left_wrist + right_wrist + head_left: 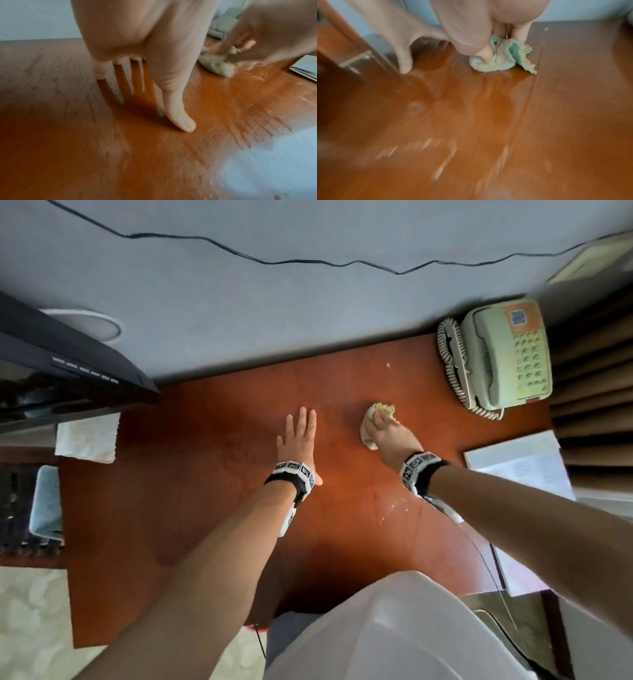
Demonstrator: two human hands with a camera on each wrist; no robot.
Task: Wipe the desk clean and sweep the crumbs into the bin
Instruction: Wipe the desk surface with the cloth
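My right hand (383, 424) (502, 44) grips a crumpled pale green and yellow cloth (367, 438) (501, 63) and holds it down on the reddish-brown desk (212, 508), near the phone. My left hand (298, 433) (140, 94) lies flat on the desk to the left of the cloth, fingers straight and spread, thumb out. A single crumb (388, 365) sits beyond the cloth by the back edge. Whitish streaks and crumbs (394, 508) lie under my right forearm. In the left wrist view the cloth (216, 66) and the blurred right hand (257, 33) appear at the upper right.
A cream desk phone (503, 354) with a coiled cord stands at the back right, and papers (517, 463) lie at the right edge. A white napkin (87, 436) and a dark screen (68, 364) sit at the left. A pale blue container (46, 501) is beside the desk's left edge. A white bag-like shape (394, 628) is at the near edge.
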